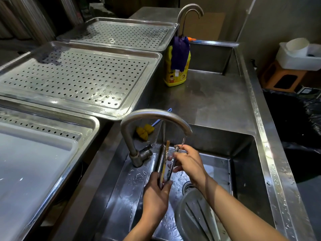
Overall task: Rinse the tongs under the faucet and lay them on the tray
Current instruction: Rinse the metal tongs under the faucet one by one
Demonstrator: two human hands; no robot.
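Observation:
Metal tongs (164, 160) stand almost upright over the near sink (243, 153), tips up. My left hand (156, 193) grips their lower end. My right hand (188, 161) holds the right arm of the tongs near its tip, with fingers curled round it, right under the thin stream of water from the curved faucet (156, 115). A perforated steel tray (78, 75) lies on the counter to the upper left, wet and bare.
A second perforated tray (125, 32) sits behind the first; a tray with a white board (31, 162) is at near left. Yellow sponge brush (145, 131), yellow detergent bottle (175, 73) with purple cloth, a second faucet (189, 11), and a clear bowl (196, 218) in the sink.

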